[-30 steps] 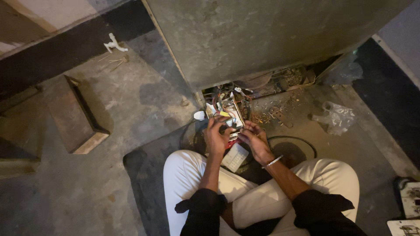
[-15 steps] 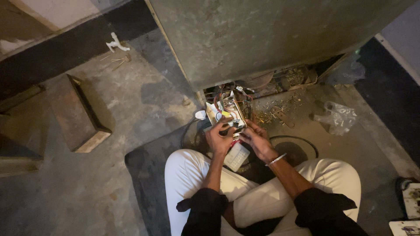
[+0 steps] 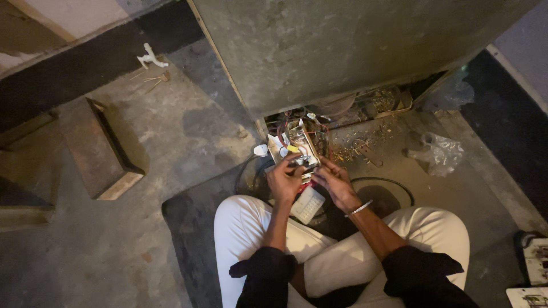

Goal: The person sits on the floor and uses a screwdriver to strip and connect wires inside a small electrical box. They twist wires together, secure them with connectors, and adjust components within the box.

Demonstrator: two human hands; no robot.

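I sit cross-legged on the floor in white trousers. My left hand (image 3: 283, 179) grips a small open electrical unit (image 3: 298, 147) with coloured wires and white parts, held up in front of a large grey metal cabinet (image 3: 342, 51). My right hand (image 3: 334, 182), with a thin bangle at the wrist, touches the same unit from the right, its fingers closed at the lower edge. Whether it holds a tool is too small to tell. A white rectangular device (image 3: 308, 204) lies below my hands, between my knees.
A dark mat (image 3: 194, 228) lies under me on the concrete floor. A wooden box (image 3: 103, 151) sits to the left. Loose scrap and wires (image 3: 365, 145) and a crumpled clear plastic bag (image 3: 439, 153) lie right of the cabinet's base. Circuit boards (image 3: 534, 268) show at the lower right.
Both hands stay on the electrical unit with only slight finger shifts. The camera view has drifted a little.
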